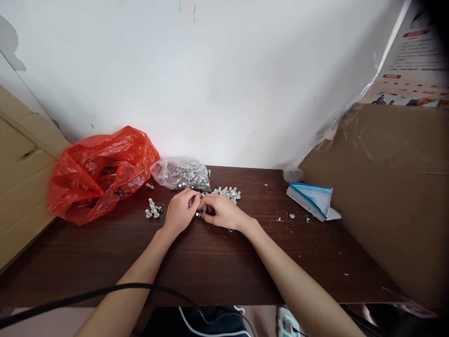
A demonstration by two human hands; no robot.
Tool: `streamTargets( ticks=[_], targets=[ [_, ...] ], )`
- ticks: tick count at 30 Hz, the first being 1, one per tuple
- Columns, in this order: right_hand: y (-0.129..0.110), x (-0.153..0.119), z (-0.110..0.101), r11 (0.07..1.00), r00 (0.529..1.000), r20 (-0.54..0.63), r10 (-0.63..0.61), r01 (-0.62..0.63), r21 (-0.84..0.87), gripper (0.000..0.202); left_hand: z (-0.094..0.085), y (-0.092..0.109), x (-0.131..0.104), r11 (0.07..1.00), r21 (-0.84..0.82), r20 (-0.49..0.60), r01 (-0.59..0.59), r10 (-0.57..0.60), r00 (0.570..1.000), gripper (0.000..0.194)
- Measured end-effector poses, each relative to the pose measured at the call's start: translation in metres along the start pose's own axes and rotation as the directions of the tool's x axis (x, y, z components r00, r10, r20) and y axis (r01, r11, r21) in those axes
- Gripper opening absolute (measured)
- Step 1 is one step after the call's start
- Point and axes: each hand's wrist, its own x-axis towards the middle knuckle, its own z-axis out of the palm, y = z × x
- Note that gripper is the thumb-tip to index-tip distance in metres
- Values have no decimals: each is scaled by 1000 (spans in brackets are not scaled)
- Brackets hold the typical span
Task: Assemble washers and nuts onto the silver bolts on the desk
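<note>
My left hand [181,209] and my right hand [223,211] meet over the middle of the dark wooden table, fingertips pinched together. What they pinch is mostly hidden by the fingers. A small shiny metal piece [198,214] shows just below the fingertips; whether it is held or lies on the table I cannot tell. Just behind my right hand stands a cluster of silver bolts [226,192]. Several more bolts [153,209] lie in a loose group left of my left hand. Beyond the hands rests a clear plastic bag [191,174] full of small metal hardware.
A crumpled red plastic bag [105,173] sits at the back left by a cardboard panel [24,173]. On the right are a blue and white packet [312,200], small scraps and a brown board [386,196]. A black cable [140,285] crosses low in front.
</note>
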Motion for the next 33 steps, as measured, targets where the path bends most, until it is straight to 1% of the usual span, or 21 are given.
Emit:
streamTargets(
  ticks=[4,8,12,20,24,29,33],
  targets=[
    [-1,1,3,1000,999,-38,-15,14,-27,11,-1,1,0,1000,-13,34,20,-20,999,23],
    [0,0,3,1000,996,-94,-12,13,6,16,-1,2,0,999,-20,50,32,-31,998,26],
    [2,0,2,999,989,-144,-34,39,36,23,0,1,0,1000,-29,54,11,-10,999,24],
    [7,0,3,1000,978,-208,-9,12,12,22,2,0,1,1000,-12,90,-18,19,996,16],
    [9,1,4,1000,971,-239,9,-4,22,19,2,-1,1,998,-3,102,-66,66,993,16],
    [8,2,5,997,960,-277,44,-25,73,15,4,-3,0,988,-32,60,-152,154,986,17],
    [4,2,3,992,946,-321,51,-10,128,14,4,-2,0,987,-45,68,-156,159,985,16]
  ],
)
